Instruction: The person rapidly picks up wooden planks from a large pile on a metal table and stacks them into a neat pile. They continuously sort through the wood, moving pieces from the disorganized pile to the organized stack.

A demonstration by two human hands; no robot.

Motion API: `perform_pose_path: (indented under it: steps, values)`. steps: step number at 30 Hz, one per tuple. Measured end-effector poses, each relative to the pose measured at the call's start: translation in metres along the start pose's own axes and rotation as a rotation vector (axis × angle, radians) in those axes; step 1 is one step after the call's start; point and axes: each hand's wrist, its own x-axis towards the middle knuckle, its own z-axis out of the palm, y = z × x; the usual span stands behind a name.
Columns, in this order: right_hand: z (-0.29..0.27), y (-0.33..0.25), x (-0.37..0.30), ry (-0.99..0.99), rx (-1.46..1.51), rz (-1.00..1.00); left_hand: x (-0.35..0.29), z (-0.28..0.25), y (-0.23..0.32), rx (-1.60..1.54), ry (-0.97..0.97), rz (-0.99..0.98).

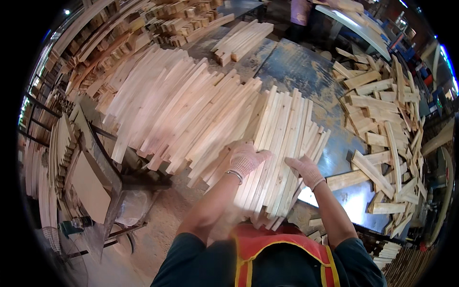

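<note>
A bundle of pale wooden strips lies side by side in front of me, its near ends reaching past the table edge toward my red apron. My left hand, in a light knit glove, grips the bundle's left side, thumb over the top and fingers partly hidden. On the right side, my right hand, gloved alike, is closed against the outer strips; its fingertips are partly hidden. Directly left of the bundle, a wide row of similar but pinker strips spreads across the table, with uneven ends.
Sawdust covers parts of the dark metal table. A short stack of strips sits at the far side. Loose wooden offcuts heap up on the right. Stacked timber fills the far left, and a metal-framed stand is near left.
</note>
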Motion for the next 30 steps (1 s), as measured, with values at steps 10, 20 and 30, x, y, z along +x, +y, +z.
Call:
perform_pose_path:
  steps: [10,20,30]
  values:
    - [0.115,-0.034,0.009,-0.073,0.369,-0.106,0.029,-0.138,-0.033,0.298,-0.048,0.151]
    - [0.242,-0.181,0.070,-0.534,0.048,-0.177,0.067,-0.200,-0.188,0.640,0.405,-0.187]
    - [-0.001,0.066,0.005,0.510,-0.097,-0.457,-0.154,0.032,-0.289,-0.556,1.056,-0.393]
